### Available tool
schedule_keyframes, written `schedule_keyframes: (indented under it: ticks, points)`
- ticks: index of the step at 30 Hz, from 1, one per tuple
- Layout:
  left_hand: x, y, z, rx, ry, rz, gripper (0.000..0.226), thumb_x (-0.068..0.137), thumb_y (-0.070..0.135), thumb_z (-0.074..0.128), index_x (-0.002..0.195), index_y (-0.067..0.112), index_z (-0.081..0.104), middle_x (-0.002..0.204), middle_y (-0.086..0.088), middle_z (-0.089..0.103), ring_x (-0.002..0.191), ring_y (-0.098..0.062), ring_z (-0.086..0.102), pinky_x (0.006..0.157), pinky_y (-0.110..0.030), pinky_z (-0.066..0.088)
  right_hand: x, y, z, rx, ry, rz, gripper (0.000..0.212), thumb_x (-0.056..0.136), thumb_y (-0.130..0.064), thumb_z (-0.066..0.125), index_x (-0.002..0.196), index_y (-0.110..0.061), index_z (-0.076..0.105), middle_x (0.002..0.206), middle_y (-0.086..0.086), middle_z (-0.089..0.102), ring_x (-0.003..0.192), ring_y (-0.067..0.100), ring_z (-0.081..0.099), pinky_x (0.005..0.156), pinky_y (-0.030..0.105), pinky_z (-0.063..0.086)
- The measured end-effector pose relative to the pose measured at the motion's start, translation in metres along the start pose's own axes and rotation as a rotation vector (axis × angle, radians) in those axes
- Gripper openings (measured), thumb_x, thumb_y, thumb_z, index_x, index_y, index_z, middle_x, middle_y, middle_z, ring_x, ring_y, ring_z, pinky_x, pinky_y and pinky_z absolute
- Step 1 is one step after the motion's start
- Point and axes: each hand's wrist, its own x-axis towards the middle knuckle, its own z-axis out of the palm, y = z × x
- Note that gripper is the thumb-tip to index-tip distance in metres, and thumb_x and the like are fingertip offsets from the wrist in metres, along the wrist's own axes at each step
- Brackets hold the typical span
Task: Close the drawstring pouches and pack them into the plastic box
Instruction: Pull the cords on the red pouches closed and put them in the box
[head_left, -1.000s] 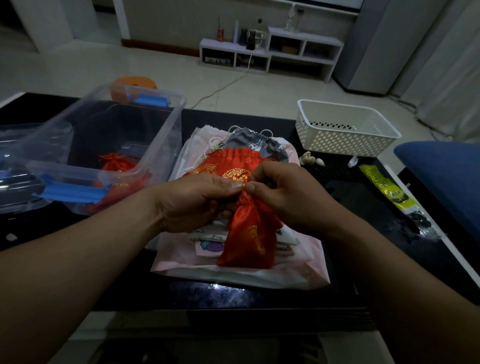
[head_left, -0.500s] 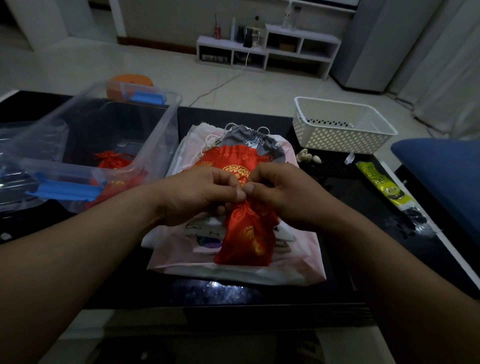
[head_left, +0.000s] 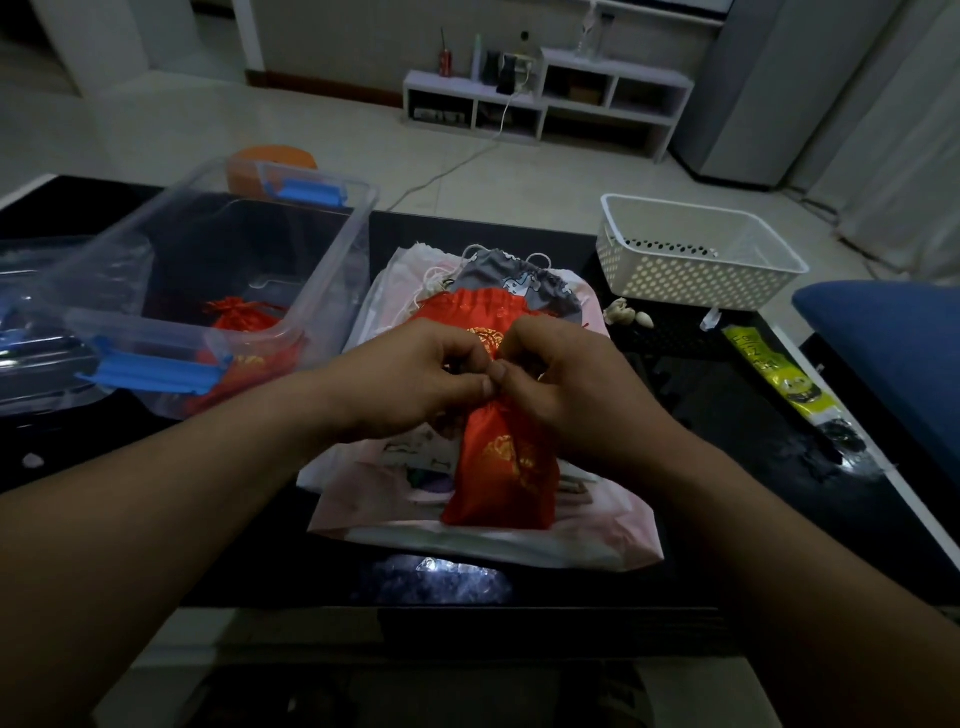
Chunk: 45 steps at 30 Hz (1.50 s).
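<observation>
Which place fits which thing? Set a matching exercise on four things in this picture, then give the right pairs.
Things:
1 plastic box
2 basket
3 grey pouch
4 nearest red pouch

Places:
A gripped at its top by the left hand and right hand
B far end of the middle pile
C left side of the table
D far right corner

Pairs: 1-C; 2-D; 3-B; 4-A
</observation>
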Motion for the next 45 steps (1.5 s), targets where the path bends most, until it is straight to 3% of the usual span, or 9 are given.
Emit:
schedule_keyframes:
  ticks: [7, 17, 21, 24, 27, 32, 37, 41, 45]
  points:
    - [-0.004, -0.002, -0.006, -0.268, -0.159, -0.069, 0.011, 0.100, 0.016, 0.062, 0.093, 0.008, 0.062, 0.073, -0.001, 0.065, 0.066, -0.012, 0.065, 0.063, -0.024, 0.056, 0.000, -0.002, -0.002, 0.176, -0.070, 0.089, 0.012, 0.098, -0.021, 0.068, 0.087, -0.022, 0.063, 0.065, -0.013, 0.055, 0.059, 0.000, 0.052, 0.056, 0.013, 0.032]
    - [0.000, -0.010, 0.006, -0.542, -0.151, -0.048, 0.013, 0.101, 0.021, 0.054, 0.092, 0.012, 0.052, 0.070, 0.002, 0.053, 0.060, -0.009, 0.051, 0.058, -0.023, 0.049, 0.000, 0.003, -0.002, 0.433, -0.002, 0.255, 0.016, 0.095, -0.025, 0.070, 0.079, -0.023, 0.066, 0.066, -0.011, 0.060, 0.062, 0.006, 0.052, 0.065, 0.033, 0.041]
    - [-0.001, -0.013, 0.006, -0.552, -0.136, -0.037, 0.014, 0.098, 0.027, 0.057, 0.091, 0.015, 0.054, 0.080, -0.010, 0.049, 0.070, -0.017, 0.051, 0.066, -0.029, 0.050, 0.000, 0.001, -0.001, 0.473, 0.021, 0.327, 0.021, 0.096, -0.020, 0.070, 0.076, -0.023, 0.064, 0.059, -0.014, 0.057, 0.056, 0.003, 0.050, 0.060, 0.029, 0.039]
    - [-0.003, -0.013, 0.006, -0.551, -0.136, -0.045, 0.015, 0.100, 0.025, 0.054, 0.089, 0.015, 0.052, 0.076, -0.006, 0.050, 0.065, -0.013, 0.052, 0.061, -0.025, 0.049, 0.000, -0.003, -0.001, 0.503, 0.038, 0.371, 0.020, 0.095, -0.014, 0.068, 0.075, -0.017, 0.062, 0.060, -0.008, 0.054, 0.056, 0.008, 0.048, 0.058, 0.031, 0.039]
    - [-0.004, -0.011, 0.004, -0.545, -0.143, -0.061, 0.015, 0.103, 0.018, 0.050, 0.090, 0.013, 0.050, 0.070, 0.001, 0.052, 0.060, -0.009, 0.052, 0.058, -0.022, 0.049, 0.001, -0.002, -0.001, 0.528, 0.063, 0.432, 0.018, 0.092, -0.011, 0.062, 0.075, -0.016, 0.059, 0.065, 0.002, 0.058, 0.059, 0.016, 0.053, 0.060, 0.039, 0.043]
    - [-0.004, -0.008, 0.004, -0.489, -0.126, -0.090, 0.014, 0.106, 0.012, 0.048, 0.093, 0.010, 0.051, 0.072, -0.001, 0.058, 0.063, -0.010, 0.059, 0.060, -0.023, 0.053, 0.002, -0.002, 0.002, 0.426, 0.089, 0.468, 0.012, 0.081, -0.030, 0.056, 0.074, -0.020, 0.055, 0.075, 0.015, 0.064, 0.065, 0.023, 0.056, 0.064, 0.056, 0.052]
    - [-0.007, -0.002, 0.006, -0.448, -0.065, -0.141, 0.015, 0.107, 0.016, 0.048, 0.094, 0.010, 0.052, 0.068, 0.002, 0.059, 0.056, -0.006, 0.057, 0.053, -0.019, 0.049, 0.002, 0.001, 0.003, 0.380, 0.097, 0.490, 0.014, 0.090, -0.023, 0.059, 0.077, -0.019, 0.055, 0.085, 0.022, 0.067, 0.067, 0.024, 0.056, 0.063, 0.046, 0.049]
    - [-0.009, 0.002, 0.009, -0.371, -0.132, -0.194, 0.045, 0.096, 0.049, 0.059, 0.104, 0.005, 0.061, 0.085, -0.014, 0.066, 0.071, -0.016, 0.061, 0.065, -0.026, 0.054, 0.005, 0.003, 0.002, 0.346, 0.101, 0.480, 0.014, 0.094, -0.020, 0.060, 0.081, -0.015, 0.058, 0.081, 0.014, 0.066, 0.066, 0.022, 0.056, 0.061, 0.039, 0.045]
    - [-0.011, 0.002, 0.019, -0.283, -0.057, -0.176, 0.020, 0.103, 0.028, 0.061, 0.097, 0.009, 0.064, 0.073, -0.005, 0.063, 0.063, -0.012, 0.059, 0.059, -0.021, 0.050, 0.007, -0.003, 0.001, 0.349, 0.138, 0.494, 0.013, 0.096, -0.024, 0.061, 0.087, -0.016, 0.061, 0.085, 0.010, 0.069, 0.073, 0.025, 0.063, 0.065, 0.044, 0.051]
